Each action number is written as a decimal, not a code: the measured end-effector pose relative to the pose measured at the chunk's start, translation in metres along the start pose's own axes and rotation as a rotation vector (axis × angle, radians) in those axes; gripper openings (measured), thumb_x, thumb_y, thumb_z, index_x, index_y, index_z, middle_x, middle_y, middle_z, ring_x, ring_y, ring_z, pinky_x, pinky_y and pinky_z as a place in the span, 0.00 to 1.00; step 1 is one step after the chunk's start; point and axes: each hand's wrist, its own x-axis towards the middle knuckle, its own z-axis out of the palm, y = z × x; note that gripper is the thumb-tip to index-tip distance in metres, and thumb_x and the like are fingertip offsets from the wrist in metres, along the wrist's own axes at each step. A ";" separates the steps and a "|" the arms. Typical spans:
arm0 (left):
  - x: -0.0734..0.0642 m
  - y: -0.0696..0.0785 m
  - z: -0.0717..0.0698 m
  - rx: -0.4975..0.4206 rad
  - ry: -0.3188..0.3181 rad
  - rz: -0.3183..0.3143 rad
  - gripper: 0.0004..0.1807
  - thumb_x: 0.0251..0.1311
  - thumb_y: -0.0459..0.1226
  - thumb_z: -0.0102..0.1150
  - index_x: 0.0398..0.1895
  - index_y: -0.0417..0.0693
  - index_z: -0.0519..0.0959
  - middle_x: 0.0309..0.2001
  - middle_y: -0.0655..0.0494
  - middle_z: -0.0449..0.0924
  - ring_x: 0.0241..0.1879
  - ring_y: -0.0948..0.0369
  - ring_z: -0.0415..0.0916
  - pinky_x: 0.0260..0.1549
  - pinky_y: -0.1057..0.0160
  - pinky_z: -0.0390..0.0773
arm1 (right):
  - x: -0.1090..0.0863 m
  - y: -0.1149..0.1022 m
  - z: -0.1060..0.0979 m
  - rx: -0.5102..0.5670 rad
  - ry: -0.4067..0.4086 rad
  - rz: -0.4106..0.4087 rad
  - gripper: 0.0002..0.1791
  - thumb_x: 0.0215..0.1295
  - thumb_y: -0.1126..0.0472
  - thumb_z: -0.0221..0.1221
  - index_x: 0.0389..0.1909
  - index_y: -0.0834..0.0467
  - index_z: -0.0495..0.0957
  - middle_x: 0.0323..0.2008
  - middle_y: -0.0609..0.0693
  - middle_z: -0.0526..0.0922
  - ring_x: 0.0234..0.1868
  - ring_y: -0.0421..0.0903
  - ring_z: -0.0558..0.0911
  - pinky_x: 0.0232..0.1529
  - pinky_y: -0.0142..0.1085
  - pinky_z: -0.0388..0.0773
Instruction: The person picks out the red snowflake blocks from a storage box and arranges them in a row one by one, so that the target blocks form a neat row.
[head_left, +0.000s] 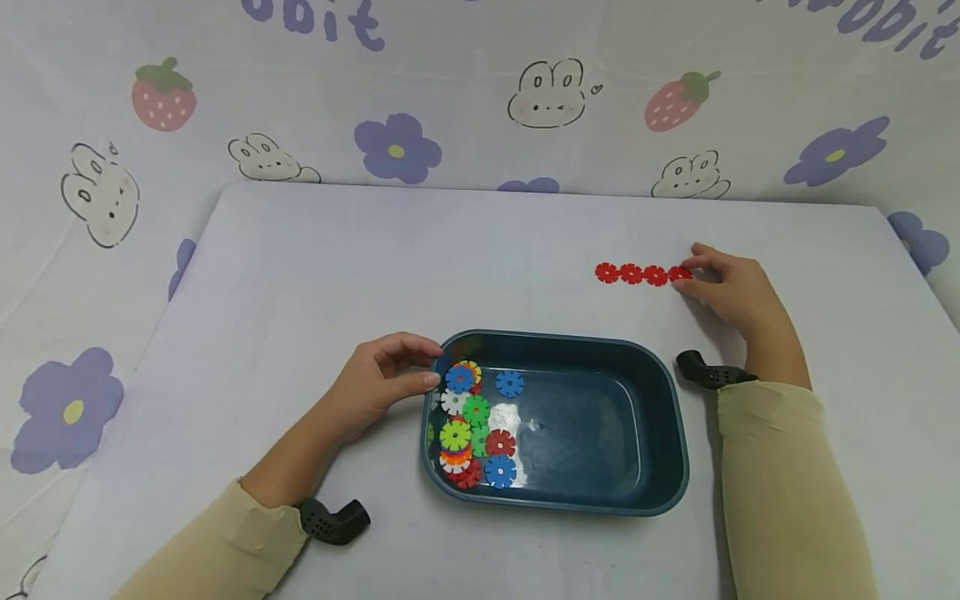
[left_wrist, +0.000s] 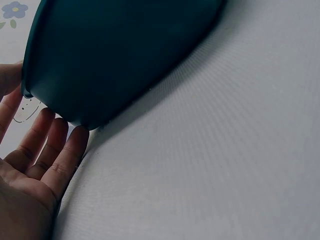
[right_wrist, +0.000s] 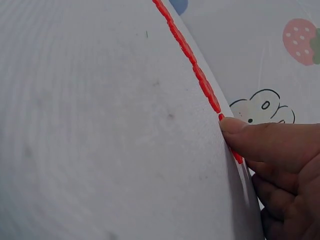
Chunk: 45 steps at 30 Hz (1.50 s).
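Observation:
In the head view, my right hand [head_left: 731, 287] pinches the right end of a row of red snowflake discs [head_left: 632, 273] on the white table. The right wrist view shows the thumb [right_wrist: 237, 131] over the end red disc [right_wrist: 239, 157], the others lined up beyond it. My left hand [head_left: 382, 379] holds the left rim of a dark teal plastic basin [head_left: 555, 337]. From the left wrist, fingertips [left_wrist: 77, 137] rest against the basin's outer wall [left_wrist: 115, 55]. Loose snowflake discs in several colours, such as a green disc [head_left: 476, 409] and a blue disc [head_left: 510, 383], lie at the basin's left side.
The white table [head_left: 337, 250] ends at a back edge, where a cloth [head_left: 465, 67] printed with rabbits, strawberries and flowers hangs. Black wrist devices sit at both cuffs, one by the left sleeve [head_left: 217, 542] and one by the right sleeve [head_left: 787, 483].

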 end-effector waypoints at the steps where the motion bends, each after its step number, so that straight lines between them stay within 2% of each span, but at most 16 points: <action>1: 0.000 0.000 0.000 0.001 0.001 -0.001 0.17 0.59 0.35 0.66 0.52 0.42 0.79 0.50 0.45 0.80 0.48 0.55 0.79 0.49 0.65 0.80 | 0.000 0.000 0.000 -0.001 -0.002 0.000 0.29 0.68 0.46 0.58 0.64 0.59 0.73 0.76 0.52 0.56 0.78 0.56 0.50 0.70 0.62 0.54; 9: -0.001 -0.003 -0.001 -0.005 0.001 0.001 0.17 0.59 0.34 0.66 0.52 0.42 0.79 0.50 0.45 0.80 0.48 0.55 0.79 0.49 0.65 0.80 | -0.001 -0.001 0.000 0.014 -0.024 -0.002 0.26 0.70 0.51 0.57 0.64 0.58 0.73 0.76 0.51 0.56 0.78 0.56 0.49 0.71 0.62 0.53; 27: -0.004 -0.008 -0.002 -0.020 0.003 0.001 0.17 0.60 0.35 0.66 0.52 0.42 0.79 0.50 0.46 0.80 0.47 0.55 0.80 0.48 0.65 0.81 | -0.001 -0.002 0.003 0.007 -0.035 -0.008 0.29 0.68 0.47 0.59 0.65 0.57 0.73 0.77 0.51 0.55 0.78 0.56 0.49 0.70 0.63 0.53; 34: -0.003 -0.007 -0.002 -0.012 -0.001 -0.004 0.17 0.60 0.36 0.66 0.52 0.42 0.79 0.50 0.46 0.80 0.49 0.55 0.79 0.49 0.65 0.80 | -0.004 -0.006 0.000 0.032 -0.019 0.017 0.32 0.67 0.42 0.58 0.68 0.53 0.70 0.75 0.52 0.59 0.78 0.57 0.52 0.68 0.63 0.59; 38: -0.002 -0.003 -0.002 -0.004 -0.001 -0.010 0.17 0.60 0.36 0.66 0.52 0.44 0.80 0.51 0.48 0.80 0.51 0.55 0.79 0.48 0.65 0.81 | -0.012 -0.023 -0.011 0.064 0.017 0.002 0.31 0.68 0.41 0.55 0.69 0.49 0.70 0.73 0.53 0.64 0.76 0.57 0.56 0.66 0.63 0.63; 40: -0.001 -0.002 -0.002 0.000 0.000 -0.013 0.17 0.59 0.36 0.66 0.52 0.45 0.80 0.51 0.48 0.80 0.51 0.54 0.78 0.47 0.65 0.81 | -0.020 -0.037 -0.019 0.082 0.051 -0.038 0.30 0.69 0.41 0.55 0.69 0.47 0.70 0.70 0.54 0.69 0.73 0.55 0.63 0.65 0.57 0.69; 42: -0.001 -0.001 -0.002 0.004 0.000 -0.013 0.17 0.59 0.36 0.67 0.52 0.45 0.80 0.51 0.49 0.80 0.51 0.54 0.78 0.47 0.65 0.81 | -0.030 -0.054 -0.026 0.124 0.092 -0.096 0.28 0.68 0.43 0.57 0.67 0.46 0.73 0.66 0.52 0.75 0.67 0.47 0.73 0.62 0.43 0.75; 45: -0.001 -0.001 -0.002 -0.002 -0.001 -0.018 0.18 0.59 0.36 0.67 0.52 0.44 0.80 0.51 0.49 0.80 0.52 0.55 0.78 0.47 0.65 0.81 | -0.048 -0.081 -0.035 0.182 0.138 -0.263 0.23 0.67 0.50 0.61 0.62 0.50 0.77 0.58 0.47 0.82 0.53 0.33 0.81 0.52 0.23 0.76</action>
